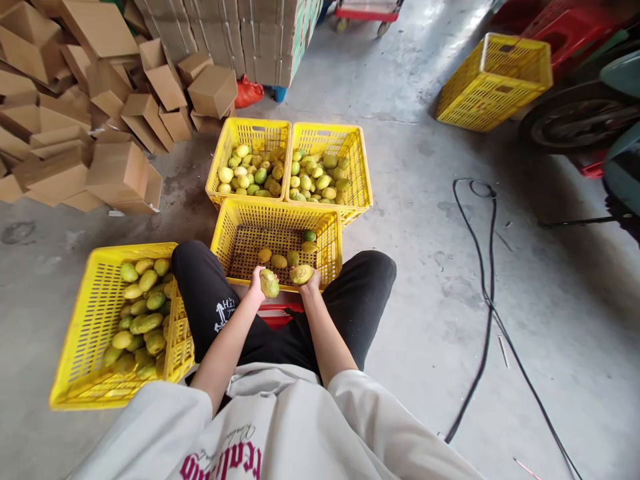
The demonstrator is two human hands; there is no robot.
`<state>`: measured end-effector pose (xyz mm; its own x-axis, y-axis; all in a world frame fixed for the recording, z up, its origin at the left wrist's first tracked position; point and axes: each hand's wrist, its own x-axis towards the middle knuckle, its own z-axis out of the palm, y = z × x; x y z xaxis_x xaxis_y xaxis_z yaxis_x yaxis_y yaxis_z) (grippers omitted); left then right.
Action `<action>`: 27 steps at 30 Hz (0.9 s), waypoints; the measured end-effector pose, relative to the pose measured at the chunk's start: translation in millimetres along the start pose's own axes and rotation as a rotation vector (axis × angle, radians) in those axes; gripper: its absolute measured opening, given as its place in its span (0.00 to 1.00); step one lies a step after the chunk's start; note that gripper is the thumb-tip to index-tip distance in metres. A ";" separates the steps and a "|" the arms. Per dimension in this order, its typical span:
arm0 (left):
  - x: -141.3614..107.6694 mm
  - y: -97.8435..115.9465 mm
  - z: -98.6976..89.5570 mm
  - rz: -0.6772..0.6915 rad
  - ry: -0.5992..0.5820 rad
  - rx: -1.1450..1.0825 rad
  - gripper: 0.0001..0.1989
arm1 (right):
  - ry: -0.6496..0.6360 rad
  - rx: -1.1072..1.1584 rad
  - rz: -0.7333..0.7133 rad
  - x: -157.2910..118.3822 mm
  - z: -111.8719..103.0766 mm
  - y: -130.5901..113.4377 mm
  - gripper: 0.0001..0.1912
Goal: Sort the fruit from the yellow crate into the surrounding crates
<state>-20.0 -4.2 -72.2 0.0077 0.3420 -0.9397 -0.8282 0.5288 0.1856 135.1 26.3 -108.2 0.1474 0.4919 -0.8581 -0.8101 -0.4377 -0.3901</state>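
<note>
L hand (257, 283) is curled round greenish fruit (270, 285), R hand (315, 281) has yellowish fruit (302, 274) cupped in its grasp. Both are at near rim of mid crate (260, 239), w/ few loose fruits (279, 261) inside; 2 fuller crates (359, 160) behind.

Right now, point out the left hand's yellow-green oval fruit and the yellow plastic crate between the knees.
Yellow-green oval fruit (269, 285), head view: visible middle.
Yellow plastic crate (280, 218), head view: far wall.

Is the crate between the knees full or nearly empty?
Nearly empty: the crate shows five fruits on its slatted floor, much of it bare. Its near end is partly hidden.
</note>
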 end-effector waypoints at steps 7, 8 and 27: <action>-3.6 2.3 4.8 0.093 0.040 0.006 0.14 | -0.108 0.107 0.192 -9.0 3.5 -3.0 0.15; -5.0 3.3 5.1 0.102 0.048 0.006 0.13 | -0.118 0.092 0.197 -8.9 3.0 -4.4 0.13; -7.3 5.9 5.3 0.180 0.022 0.104 0.18 | -0.190 -0.008 0.182 -36.6 13.3 1.0 0.09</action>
<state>-21.9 0.5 -62.8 -0.1479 0.4220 -0.8945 -0.7529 0.5384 0.3785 121.4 17.9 -72.7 -0.1100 0.5371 -0.8363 -0.8088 -0.5375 -0.2388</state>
